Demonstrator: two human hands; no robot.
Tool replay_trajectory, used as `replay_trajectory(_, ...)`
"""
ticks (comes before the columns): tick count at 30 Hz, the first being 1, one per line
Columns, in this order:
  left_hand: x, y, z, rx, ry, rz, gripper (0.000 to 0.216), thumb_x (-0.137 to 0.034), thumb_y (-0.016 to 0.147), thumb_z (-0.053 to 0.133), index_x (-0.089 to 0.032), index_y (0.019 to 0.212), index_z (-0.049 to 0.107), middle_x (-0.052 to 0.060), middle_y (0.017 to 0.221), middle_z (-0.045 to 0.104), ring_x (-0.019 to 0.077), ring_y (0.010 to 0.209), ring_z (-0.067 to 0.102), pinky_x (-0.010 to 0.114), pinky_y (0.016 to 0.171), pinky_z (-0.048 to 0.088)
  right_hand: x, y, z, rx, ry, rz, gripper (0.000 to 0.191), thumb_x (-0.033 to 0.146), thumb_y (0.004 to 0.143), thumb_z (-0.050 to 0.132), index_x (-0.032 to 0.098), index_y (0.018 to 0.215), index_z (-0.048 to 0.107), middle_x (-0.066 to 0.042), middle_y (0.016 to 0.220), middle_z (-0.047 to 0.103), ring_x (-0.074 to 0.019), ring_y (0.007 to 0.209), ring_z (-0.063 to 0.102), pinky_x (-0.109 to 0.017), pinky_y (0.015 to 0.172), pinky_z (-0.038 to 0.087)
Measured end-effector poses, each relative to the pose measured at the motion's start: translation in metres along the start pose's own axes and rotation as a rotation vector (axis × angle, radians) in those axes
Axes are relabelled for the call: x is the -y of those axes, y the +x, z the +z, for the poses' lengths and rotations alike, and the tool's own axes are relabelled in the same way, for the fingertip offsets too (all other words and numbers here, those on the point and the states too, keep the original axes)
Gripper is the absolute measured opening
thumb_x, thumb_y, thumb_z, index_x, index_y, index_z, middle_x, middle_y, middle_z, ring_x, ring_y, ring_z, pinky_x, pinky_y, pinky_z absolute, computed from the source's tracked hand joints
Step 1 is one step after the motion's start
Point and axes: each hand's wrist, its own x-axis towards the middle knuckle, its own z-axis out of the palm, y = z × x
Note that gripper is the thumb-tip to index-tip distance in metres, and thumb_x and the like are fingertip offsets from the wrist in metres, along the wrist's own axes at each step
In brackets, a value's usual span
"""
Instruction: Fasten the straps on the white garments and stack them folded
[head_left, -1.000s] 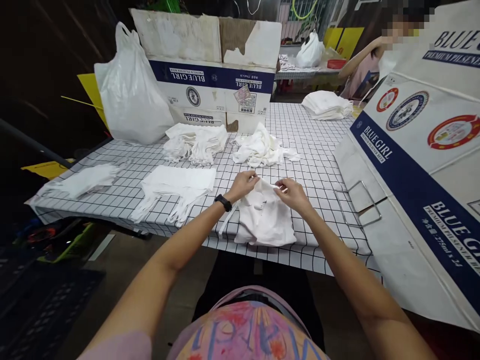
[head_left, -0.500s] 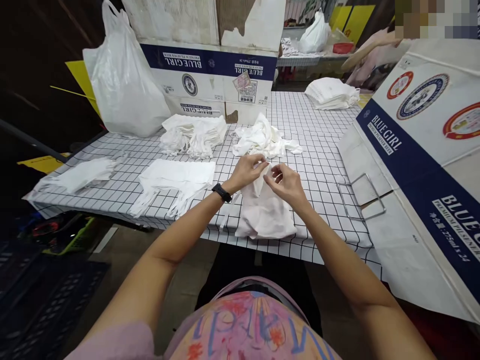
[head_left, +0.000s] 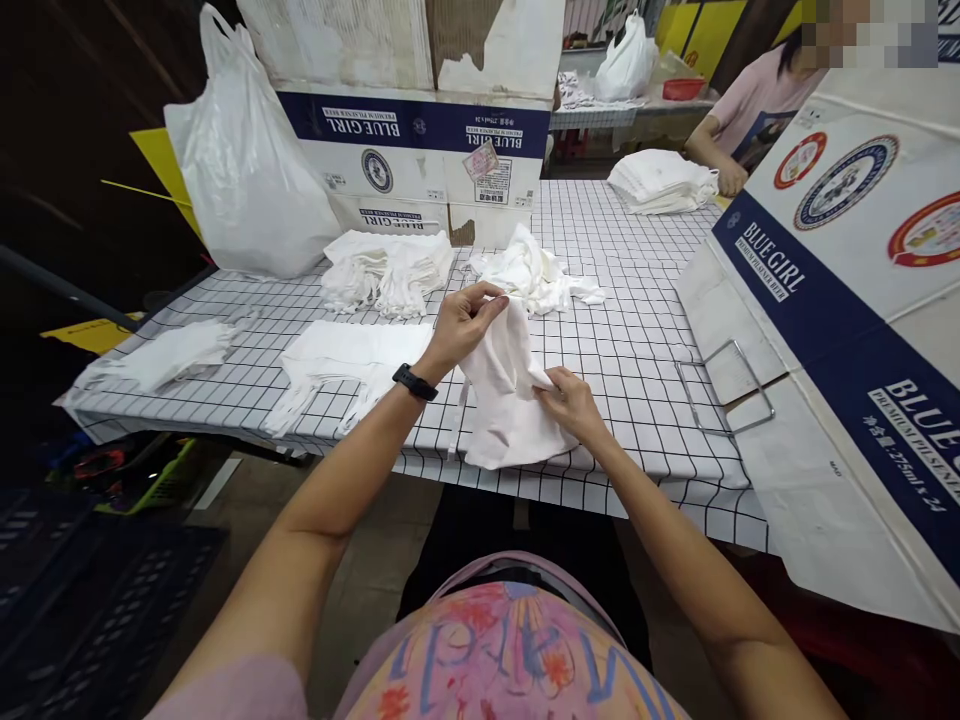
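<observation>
A pale, whitish-pink piece of fabric (head_left: 504,400) hangs from my hands, its lower part resting at the table's front edge. My left hand (head_left: 471,318), with a black band on the wrist, pinches its upper corner. Lower down on the right side, my right hand (head_left: 571,402) grips the fabric's edge between thumb and fingers. Just behind lies a crumpled heap of white cloth (head_left: 525,268). Left of my left hand is a flat stack of white cloth pieces with straps (head_left: 352,350), and behind it another layered stack (head_left: 388,265).
A white plastic bag (head_left: 247,170) and a large carton (head_left: 420,150) stand at the back. Another carton (head_left: 840,300) with a wire handle (head_left: 726,390) flanks the right. White pieces (head_left: 169,352) lie far left. A person (head_left: 742,120) sits beyond a cloth stack (head_left: 660,182).
My left hand has moved slightly left and up with the fabric's corner. My right hand has come down to its right edge, stretching the fabric out. The other person now shows more.
</observation>
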Motion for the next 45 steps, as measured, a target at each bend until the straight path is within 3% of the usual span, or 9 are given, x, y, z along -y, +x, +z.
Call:
replay_trajectory(4,-0.018,0.007,-0.005,-0.131,0.018,0.081,0.023,-0.045,0.097,0.063,-0.024,0.093,0.067,-0.004,0.062,0.052,0.0110,0.055,0.045,0.026,0.054,0.035,0.013,0.008,-0.028,-0.093,0.076,0.031,0.023,0.039,0.095,0.048,0.022,0.101,0.062,-0.004,0.086,0.067,-0.0216,0.077,0.062,-0.032,0.067,0.051)
replay_trajectory(8,-0.012,-0.011,-0.021,-0.210,0.158,0.217,0.021,-0.043,0.097,0.063,-0.023,0.096,0.070,0.001,0.082,0.070,0.0138,0.070,0.058,0.028,0.066,0.048,0.025,0.005,-0.075,-0.333,-0.019,-0.045,0.024,0.044,0.091,0.063,0.022,0.099,0.067,-0.003,0.080,0.066,-0.0196,0.070,0.058,-0.030,0.063,0.046)
replay_trajectory(14,0.037,-0.077,-0.036,0.468,0.469,0.070,0.014,-0.028,0.090,0.063,-0.021,0.089,0.075,0.007,0.090,0.073,0.0238,0.094,0.064,0.041,0.088,0.053,-0.005,-0.026,-0.076,0.174,-0.182,-0.018,0.019,0.032,0.086,0.067,0.024,0.102,0.071,-0.002,0.082,0.073,-0.0195,0.068,0.061,-0.032,0.063,0.047)
replay_trajectory(19,0.030,-0.077,-0.011,0.540,0.367,0.103,0.024,-0.022,0.089,0.059,-0.022,0.109,0.073,0.009,0.120,0.069,0.0260,0.120,0.058,0.044,0.109,0.046,-0.022,-0.035,-0.055,0.192,-0.150,0.002,0.029,0.030,0.083,0.068,0.024,0.111,0.072,-0.006,0.104,0.076,-0.0220,0.080,0.065,-0.035,0.070,0.050)
replay_trajectory(24,0.013,-0.044,0.041,0.708,0.118,0.122,0.028,-0.030,0.092,0.062,-0.023,0.119,0.070,0.008,0.122,0.071,0.0264,0.120,0.058,0.043,0.107,0.045,0.003,-0.026,-0.063,0.236,-0.063,-0.034,0.040,0.021,0.079,0.066,0.024,0.118,0.072,-0.005,0.105,0.076,-0.0198,0.075,0.064,-0.034,0.069,0.050)
replay_trajectory(28,0.015,-0.025,0.060,0.856,-0.146,0.016,0.031,-0.042,0.089,0.070,-0.022,0.113,0.072,0.008,0.112,0.073,0.0236,0.104,0.064,0.036,0.090,0.050,0.019,-0.019,-0.078,0.254,0.121,-0.041,0.037,0.027,0.079,0.072,0.024,0.115,0.068,-0.006,0.109,0.073,-0.0204,0.079,0.066,-0.033,0.069,0.052)
replay_trajectory(33,0.006,-0.007,0.036,0.816,-0.224,-0.133,0.031,-0.047,0.084,0.077,-0.017,0.090,0.075,0.003,0.082,0.067,0.0146,0.075,0.058,0.027,0.066,0.043,0.021,-0.014,-0.097,0.295,0.227,0.045,0.055,0.043,0.076,0.085,0.024,0.124,0.067,-0.003,0.089,0.067,-0.0183,0.074,0.063,-0.029,0.060,0.052)
replay_trajectory(39,-0.020,0.008,-0.012,0.656,-0.199,-0.088,0.035,-0.051,0.082,0.080,-0.016,0.083,0.075,0.004,0.081,0.067,0.0130,0.074,0.058,0.027,0.065,0.045,0.022,-0.007,-0.116,0.303,0.380,0.090,0.035,0.055,0.081,0.082,0.020,0.084,0.076,-0.006,0.085,0.067,-0.0178,0.077,0.061,-0.030,0.065,0.054)
replay_trajectory(45,-0.034,0.016,-0.042,0.561,-0.098,-0.093,0.037,-0.053,0.079,0.082,-0.016,0.077,0.075,0.005,0.075,0.067,0.0132,0.070,0.057,0.027,0.061,0.045,0.033,0.003,-0.134,0.266,0.395,0.075,0.035,0.055,0.082,0.082,0.021,0.082,0.075,-0.004,0.078,0.066,-0.0158,0.070,0.058,-0.028,0.061,0.052)
